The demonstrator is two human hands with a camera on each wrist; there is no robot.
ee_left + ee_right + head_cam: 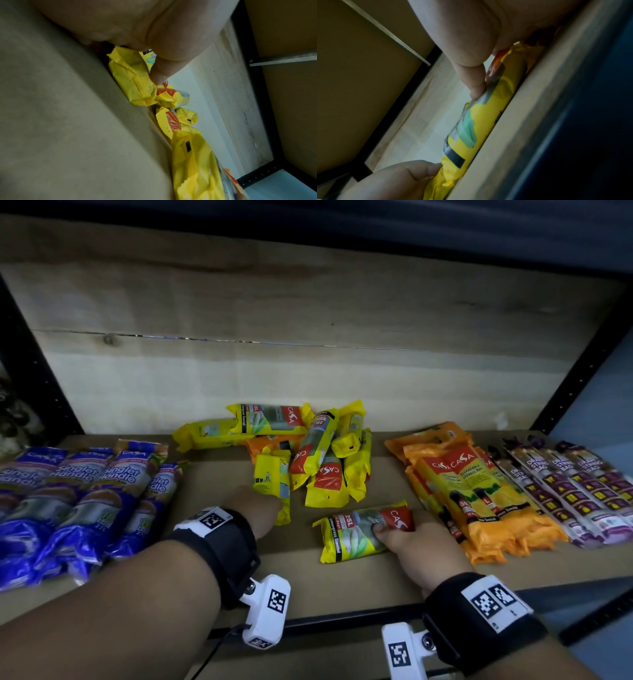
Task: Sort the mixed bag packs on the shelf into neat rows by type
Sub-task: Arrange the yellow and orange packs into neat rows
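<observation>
A jumbled pile of yellow CASA packs (pixel 308 446) lies mid-shelf, with an orange pack (pixel 267 444) caught under it. My left hand (pixel 265 508) grips the near end of one yellow pack (pixel 272 481) at the pile's front left; in the left wrist view the thumb (pixel 159 75) presses on that pack (pixel 130 81). My right hand (pixel 387 534) holds the red end of another yellow pack (pixel 359 530), which lies crosswise on the shelf in front of the pile. The right wrist view shows its thumb (pixel 477 89) on top of this pack (pixel 481 121). The other fingers of both hands are hidden.
Blue Singlet Handle packs (pixel 78 501) lie in a row at the left. Orange CASA packs (pixel 462 491) and purple drawstring packs (pixel 565 484) lie in rows at the right. The brown shelf board (pixel 212 484) shows bare between the blue row and the pile. Black uprights frame both sides.
</observation>
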